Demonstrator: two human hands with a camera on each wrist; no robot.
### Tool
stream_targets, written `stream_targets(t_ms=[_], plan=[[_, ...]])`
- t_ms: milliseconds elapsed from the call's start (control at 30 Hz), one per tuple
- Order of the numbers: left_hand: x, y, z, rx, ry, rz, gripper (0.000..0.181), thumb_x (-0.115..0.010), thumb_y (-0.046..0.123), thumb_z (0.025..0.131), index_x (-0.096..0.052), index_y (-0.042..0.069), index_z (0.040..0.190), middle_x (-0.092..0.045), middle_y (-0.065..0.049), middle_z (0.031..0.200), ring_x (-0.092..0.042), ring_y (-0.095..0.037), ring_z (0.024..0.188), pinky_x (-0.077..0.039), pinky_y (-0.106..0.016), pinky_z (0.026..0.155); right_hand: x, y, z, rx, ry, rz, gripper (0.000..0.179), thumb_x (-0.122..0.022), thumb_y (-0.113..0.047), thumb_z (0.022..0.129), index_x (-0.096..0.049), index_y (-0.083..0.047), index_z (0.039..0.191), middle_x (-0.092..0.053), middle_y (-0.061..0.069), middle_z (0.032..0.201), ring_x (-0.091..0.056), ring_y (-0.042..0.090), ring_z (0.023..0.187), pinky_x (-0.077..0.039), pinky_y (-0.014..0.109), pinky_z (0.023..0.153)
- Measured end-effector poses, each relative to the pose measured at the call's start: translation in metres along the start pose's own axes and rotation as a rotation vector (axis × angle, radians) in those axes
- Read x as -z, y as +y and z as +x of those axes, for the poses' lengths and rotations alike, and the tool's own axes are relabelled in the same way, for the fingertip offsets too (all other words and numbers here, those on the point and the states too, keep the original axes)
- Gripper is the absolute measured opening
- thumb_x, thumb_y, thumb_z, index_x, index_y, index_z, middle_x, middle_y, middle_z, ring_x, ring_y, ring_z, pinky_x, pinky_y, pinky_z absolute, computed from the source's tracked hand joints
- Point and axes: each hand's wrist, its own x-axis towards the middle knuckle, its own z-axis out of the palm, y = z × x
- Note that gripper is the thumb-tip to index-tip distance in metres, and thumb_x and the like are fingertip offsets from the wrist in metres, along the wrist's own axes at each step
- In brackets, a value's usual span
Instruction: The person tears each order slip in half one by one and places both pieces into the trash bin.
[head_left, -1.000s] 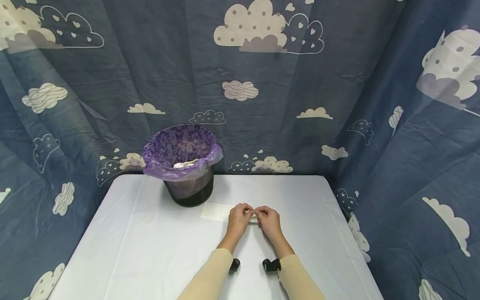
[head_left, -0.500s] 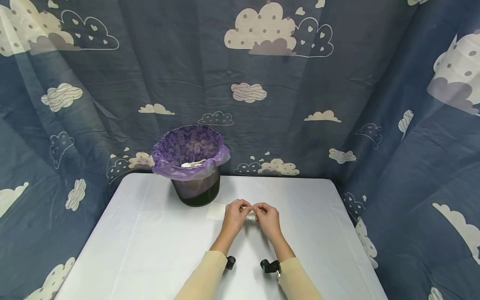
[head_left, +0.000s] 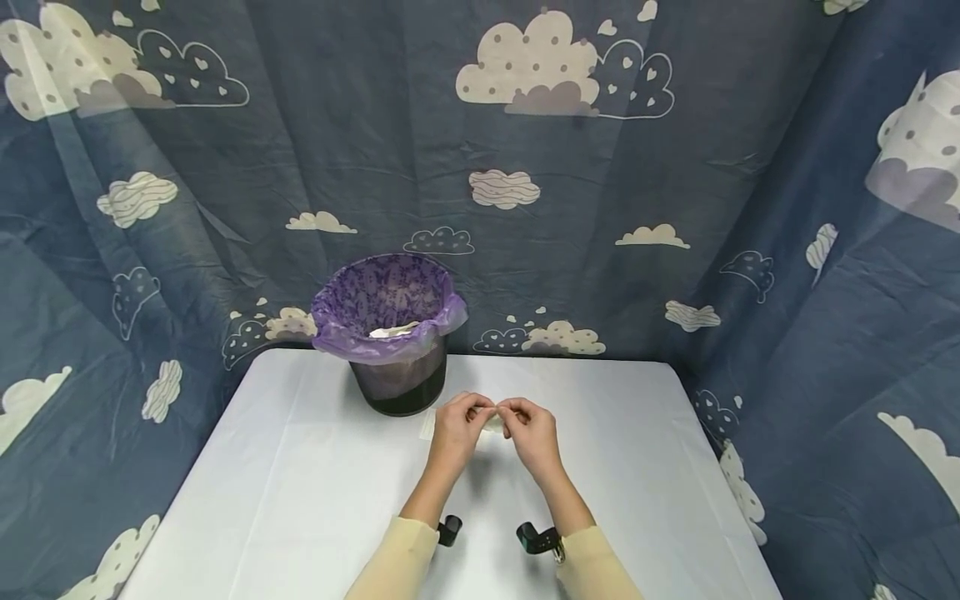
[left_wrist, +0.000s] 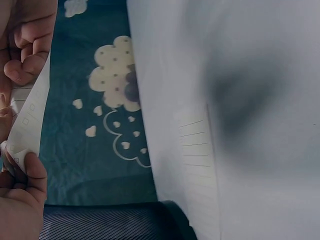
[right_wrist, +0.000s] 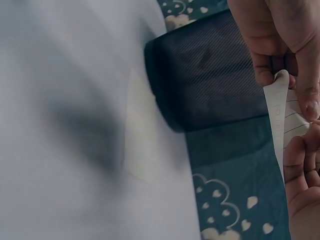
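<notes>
Both hands hold a piece of lined paper (left_wrist: pixel 31 117) up above the table, its faint printed squares turned towards the left wrist camera. My left hand (head_left: pixel 455 425) pinches one end of it, where the edge curls over the fingers. Close beside it, my right hand (head_left: pixel 534 433) pinches the paper too, thumb and fingertips nearly meeting those of the left. Below the hands a second lined paper strip (left_wrist: pixel 195 155) lies flat on the table; the left hand hides most of it in the head view.
A dark mesh bin (head_left: pixel 401 383) with a purple liner (head_left: pixel 348 342) stands at the back left of the white table (head_left: pixel 322 500); whitish scraps (head_left: pixel 392 331) lie inside. A dark curtain (head_left: pixel 420 150) with a cloud print hangs behind and along the sides.
Both hands have risen off the table with the paper pinched between them, and drifted slightly left. The left hand now covers more of the strip below. The head view has shifted a little.
</notes>
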Motion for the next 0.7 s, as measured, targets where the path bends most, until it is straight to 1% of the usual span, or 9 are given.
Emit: stream_targets(t_ms=[67, 167, 233, 300, 333, 400, 533, 700], plan=[[0.005, 0.004, -0.001, 0.002, 0.006, -0.008, 0.007, -0.084, 0.016, 0.089, -0.080, 0.011, 0.088, -0.075, -0.001, 0.083, -0.058, -0.004, 0.069, -0.051, -0.019, 0.064, 0.000, -0.006, -0.003, 0.006, -0.003, 0.001, 0.012, -0.075, -0.018, 0.100, -0.077, -0.006, 0.098, -0.063, 0.000, 0.066, -0.056, 0.018, 0.060, -0.033, 0.020, 0.048], [0.014, 0.011, -0.003, 0.013, 0.016, -0.032, 0.007, -0.084, 0.017, 0.089, -0.080, 0.011, 0.088, -0.075, -0.001, 0.084, -0.057, -0.004, 0.070, -0.050, -0.019, 0.065, -0.002, -0.015, -0.007, 0.013, -0.010, -0.001, 0.012, -0.074, -0.018, 0.100, -0.077, -0.006, 0.098, -0.063, -0.001, 0.066, -0.055, 0.017, 0.060, -0.034, 0.020, 0.049], [0.019, 0.015, -0.005, 0.021, 0.023, -0.047, 0.007, -0.084, 0.017, 0.088, -0.080, 0.011, 0.088, -0.075, 0.000, 0.084, -0.057, -0.004, 0.071, -0.050, -0.018, 0.065, -0.002, -0.020, -0.009, 0.023, -0.016, 0.007, 0.012, -0.075, -0.018, 0.100, -0.077, -0.006, 0.098, -0.063, 0.000, 0.067, -0.058, 0.023, 0.063, -0.034, 0.020, 0.050], [0.025, 0.018, -0.007, 0.015, 0.037, -0.060, 0.007, -0.084, 0.016, 0.088, -0.080, 0.011, 0.088, -0.075, 0.000, 0.084, -0.058, -0.004, 0.071, -0.050, -0.019, 0.065, -0.003, -0.026, -0.011, 0.033, -0.027, 0.014, 0.012, -0.075, -0.018, 0.100, -0.077, -0.006, 0.098, -0.063, 0.001, 0.068, -0.060, 0.030, 0.065, -0.034, 0.019, 0.050], [0.027, 0.019, -0.008, 0.017, 0.042, -0.061, 0.007, -0.085, 0.017, 0.088, -0.081, 0.011, 0.088, -0.076, 0.000, 0.084, -0.058, -0.004, 0.071, -0.050, -0.019, 0.065, -0.003, -0.028, -0.012, 0.039, -0.033, 0.015, 0.011, -0.075, -0.017, 0.100, -0.077, -0.006, 0.098, -0.064, 0.001, 0.068, -0.061, 0.031, 0.065, -0.034, 0.019, 0.050], [0.032, 0.021, -0.009, 0.011, 0.051, -0.064, 0.007, -0.084, 0.016, 0.088, -0.081, 0.010, 0.088, -0.076, 0.000, 0.084, -0.058, -0.005, 0.071, -0.050, -0.019, 0.066, -0.004, -0.032, -0.014, 0.049, -0.043, 0.018, 0.011, -0.075, -0.017, 0.100, -0.076, -0.006, 0.098, -0.064, 0.002, 0.069, -0.060, 0.028, 0.065, -0.034, 0.019, 0.050], [0.038, 0.023, -0.010, 0.008, 0.060, -0.075, 0.007, -0.085, 0.016, 0.088, -0.081, 0.010, 0.088, -0.077, 0.000, 0.084, -0.059, -0.007, 0.071, -0.049, -0.018, 0.066, -0.004, -0.038, -0.017, 0.052, -0.056, 0.012, 0.011, -0.075, -0.017, 0.100, -0.076, -0.007, 0.098, -0.064, 0.001, 0.069, -0.056, 0.015, 0.062, -0.034, 0.018, 0.050], [0.041, 0.024, -0.012, 0.000, 0.074, -0.096, 0.007, -0.084, 0.016, 0.089, -0.081, 0.009, 0.088, -0.076, 0.000, 0.082, -0.058, -0.007, 0.071, -0.049, -0.019, 0.066, -0.004, -0.044, -0.019, 0.047, -0.062, 0.011, 0.012, -0.075, -0.018, 0.100, -0.076, -0.007, 0.097, -0.064, 0.001, 0.069, -0.056, 0.014, 0.062, -0.033, 0.018, 0.050]])
